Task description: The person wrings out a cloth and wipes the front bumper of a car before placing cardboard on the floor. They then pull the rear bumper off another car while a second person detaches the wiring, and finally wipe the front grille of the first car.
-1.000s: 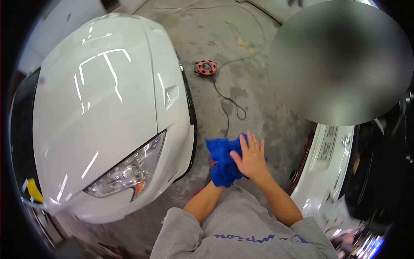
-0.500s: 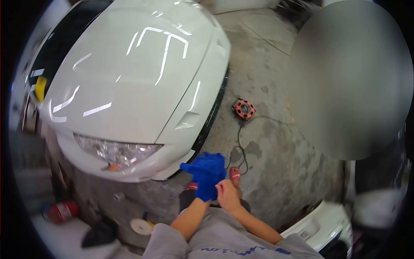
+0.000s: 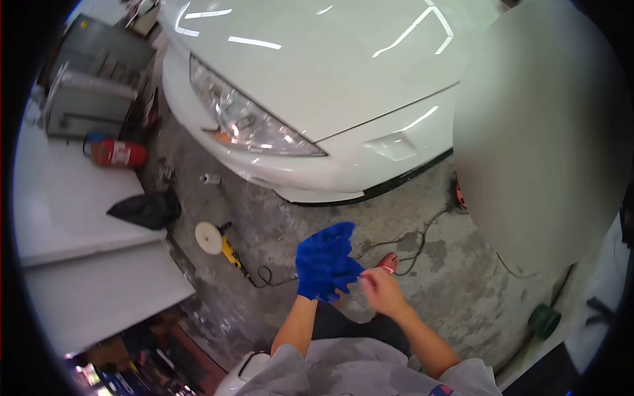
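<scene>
Above the floor (image 3: 422,204), right hand (image 3: 381,289), earlier spread, now pinched on the blue cloth (image 3: 325,261); left hand hidden, grip unclear.

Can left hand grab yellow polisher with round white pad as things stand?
Probably not: a blue cloth covers the left hand, and the polisher lies on the concrete floor, likely needing a bend. Nothing visible blocks the gap between.
</scene>
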Available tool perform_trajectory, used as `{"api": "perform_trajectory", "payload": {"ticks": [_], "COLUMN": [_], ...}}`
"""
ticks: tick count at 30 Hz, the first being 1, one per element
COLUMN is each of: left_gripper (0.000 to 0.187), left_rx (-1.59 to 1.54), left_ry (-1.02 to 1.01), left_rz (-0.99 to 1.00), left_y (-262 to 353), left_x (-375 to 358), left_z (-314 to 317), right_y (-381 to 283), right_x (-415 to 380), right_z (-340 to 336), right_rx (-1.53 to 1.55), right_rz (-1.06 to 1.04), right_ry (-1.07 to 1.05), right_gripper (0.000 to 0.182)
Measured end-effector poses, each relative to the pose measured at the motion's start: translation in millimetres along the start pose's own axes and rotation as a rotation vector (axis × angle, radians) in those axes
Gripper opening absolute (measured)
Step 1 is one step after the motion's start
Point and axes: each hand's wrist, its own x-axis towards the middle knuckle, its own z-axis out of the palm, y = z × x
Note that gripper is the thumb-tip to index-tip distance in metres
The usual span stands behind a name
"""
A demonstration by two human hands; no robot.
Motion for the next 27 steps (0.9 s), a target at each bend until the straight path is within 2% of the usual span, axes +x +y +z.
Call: {"api": "perform_trajectory", "payload": {"ticks": [2,5,9,11,14,16,18,20,22,25,27], "left_gripper": [0.023,0.023,0.023,0.023,0.023,0.023,0.023,0.022,0.022,0.022,0.022], "left_rx": [-0.048,-0.072,0.121,0.270,0.495,0.640,0.744,0.787,0.809,0.831,0.819], "left_ry": [0.074,0.195,0.396,0.467,0.531,0.599,0.700,0.798,0.859,0.858,0.830], "left_rz": [0.069,0.236,0.629,0.833,1.069,1.191,1.292,1.355,1.386,1.409,1.432], "left_y": [-5,-5,28,48,69,71,50,18,-18,-69,-92], "left_x": [28,91,201,253,330,378,415,436,451,466,462], "left_z": [-39,-96,-158,-179,-199,-204,-199,-195,-190,-178,-167], "right_y": [63,131,218,240,266,293,281,287,290,284,274], "right_x": [16,50,92,118,140,145,163,167,167,163,160], "right_z": [5,17,68,98,137,151,141,141,135,132,138], "right_rx": [-0.142,-0.245,-0.400,-0.445,-0.324,-0.478,-0.629,-0.519,-0.746,-0.908,-0.867], "right_rz": [0.071,0.175,0.185,0.045,0.043,-0.106,-0.361,-0.230,-0.203,-0.223,-0.202], "right_ry": [0.001,-0.111,-0.225,-0.245,-0.346,-0.454,-0.706,-0.636,-0.639,-0.616,-0.743], "right_gripper": [0.016,0.016,0.018,0.017,0.018,0.019,0.022,0.030,0.047,0.045,0.040]}}
